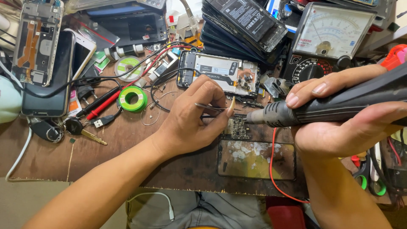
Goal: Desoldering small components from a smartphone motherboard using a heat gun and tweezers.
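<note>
Metal tweezers [212,107], pinched in the left hand [193,121], touch the circuit board [237,128] on the surface [127,152]; the right hand [339,123] grips the hot-air handpiece [330,106], which might scorch neighbouring parts.

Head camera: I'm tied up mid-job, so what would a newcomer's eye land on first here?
Centre frame, the left hand pinches tweezers over a small circuit board, while the right hand aims a dark, nozzle-tipped hand tool at it from the right. A cracked glass panel lies just below. An analog meter sits top right, a green tape roll to the left.
</note>
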